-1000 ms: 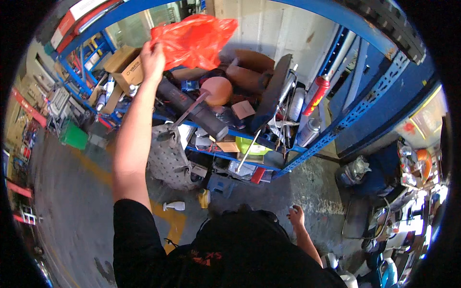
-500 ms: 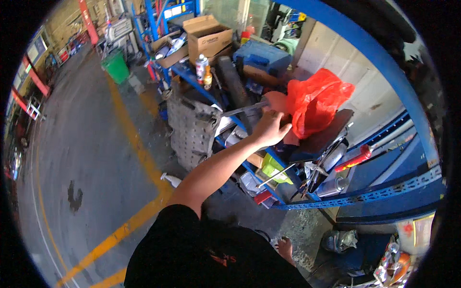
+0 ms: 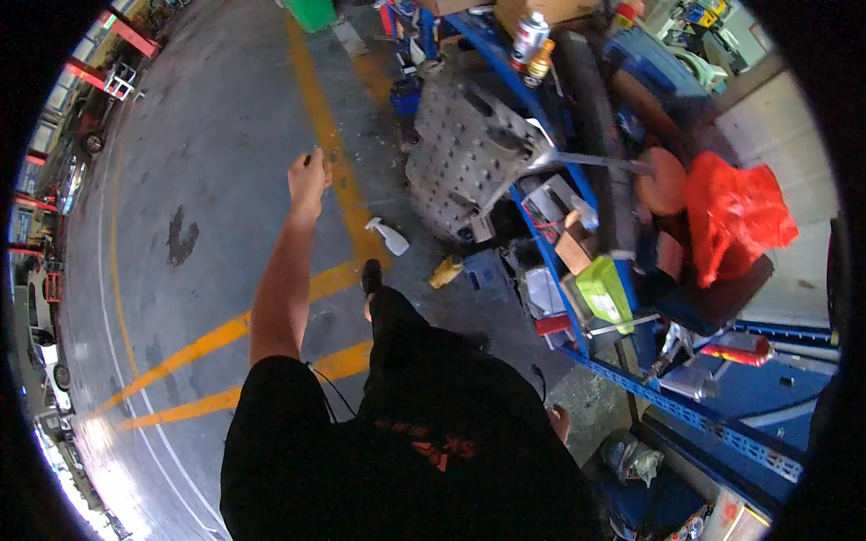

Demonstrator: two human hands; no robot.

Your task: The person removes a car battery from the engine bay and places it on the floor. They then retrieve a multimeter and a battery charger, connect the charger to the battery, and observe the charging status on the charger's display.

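My left hand (image 3: pixel 309 185) is held out over the grey floor, left of the shelf, with its fingers curled closed. Whether something small is inside them I cannot make out. Low by my right side, only a part of my right hand (image 3: pixel 559 422) shows past the black shirt; its fingers are mostly hidden. Nearest the left hand, a white spray bottle (image 3: pixel 390 238) lies on the floor. A crumpled red plastic bag (image 3: pixel 735 216) rests on the blue shelf, beside a brown round disc (image 3: pixel 663 180). A grey perforated panel (image 3: pixel 465 149) leans against the shelf's side.
The blue metal shelf (image 3: pixel 686 410) curves along my right, loaded with a spray can (image 3: pixel 530 41), a bright green box (image 3: pixel 604 293) and a red-yellow tube (image 3: pixel 738 350). A yellow bottle (image 3: pixel 446 272) is on the floor below. A green bin (image 3: pixel 311 13) stands far ahead.
My left hand has left the area by the red bag and swung left over the floor. My view has turned down and left, and one foot has come into sight.
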